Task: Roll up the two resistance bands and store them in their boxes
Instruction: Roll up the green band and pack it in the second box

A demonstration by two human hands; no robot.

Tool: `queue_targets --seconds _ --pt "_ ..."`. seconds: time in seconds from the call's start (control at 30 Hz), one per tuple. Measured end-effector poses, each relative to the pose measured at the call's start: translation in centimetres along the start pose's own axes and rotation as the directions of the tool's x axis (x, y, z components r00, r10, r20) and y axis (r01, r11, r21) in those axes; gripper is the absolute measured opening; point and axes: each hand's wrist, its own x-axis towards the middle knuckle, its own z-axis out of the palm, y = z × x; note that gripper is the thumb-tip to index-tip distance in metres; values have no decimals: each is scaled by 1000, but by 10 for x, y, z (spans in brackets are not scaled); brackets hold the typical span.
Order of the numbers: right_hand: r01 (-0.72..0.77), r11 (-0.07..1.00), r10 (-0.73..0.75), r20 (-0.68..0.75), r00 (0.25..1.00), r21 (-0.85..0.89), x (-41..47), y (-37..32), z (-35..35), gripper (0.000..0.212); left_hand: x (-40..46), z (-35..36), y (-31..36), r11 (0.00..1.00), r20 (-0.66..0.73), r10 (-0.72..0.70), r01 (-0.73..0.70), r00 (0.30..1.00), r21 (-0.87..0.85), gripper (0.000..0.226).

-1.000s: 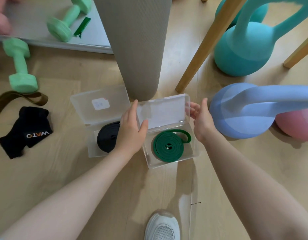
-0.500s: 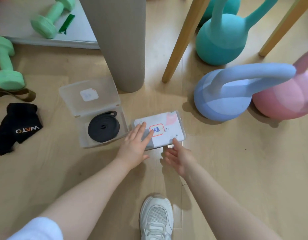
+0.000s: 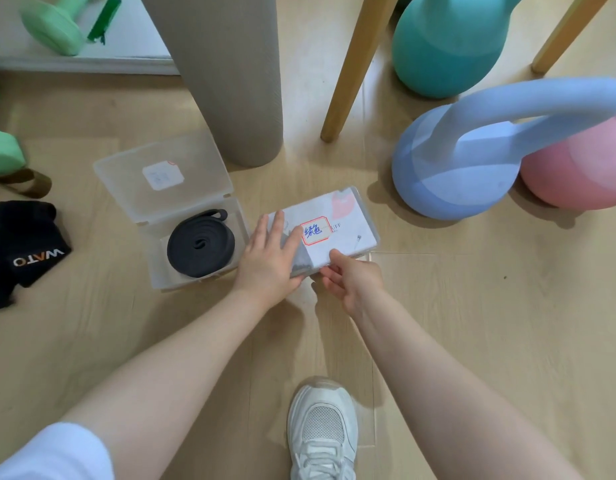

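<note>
The closed box (image 3: 337, 230) lies on the floor (image 3: 472, 323), its lid down with a red-framed label on top. The left hand (image 3: 270, 258) rests flat on the box's left end, fingers (image 3: 277, 223) straight and released. The right hand (image 3: 351, 280) is at the box's near edge, thumb on the lid and fingers curled under the rim, grasping it. Touching the box's left side is the open box (image 3: 168, 209), lid back, with the rolled black band (image 3: 200, 242) coiled inside. The green band cannot be seen through the lid. Right of the closed box stands a blue kettlebell (image 3: 455, 168); behind it, a grey roll (image 3: 230, 81).
</note>
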Motion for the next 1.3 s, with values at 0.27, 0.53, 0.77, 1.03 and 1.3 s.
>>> queue_targets --seconds 0.27,0.53,0.77,1.03,1.3 --pt "-6 994 -1 61 998 113 5 12 -3 12 -2 13 -3 978 75 33 -48 997 203 98" --pt "-41 965 52 37 998 -259 1 16 -2 45 -3 12 -8 994 60 80 -84 995 69 96" --pt "385 671 -229 316 921 -634 -32 -22 40 42 -23 -42 -58 924 -156 -192 125 969 -362 61" --pt "698 533 -353 623 698 -479 -32 -33 165 44 -30 -69 -154 370 26 -768 477 640 -797 68" --pt "830 436 -509 665 546 -348 -16 -40 158 39 -47 -82 -161 184 5 -656 167 755 -969 65"
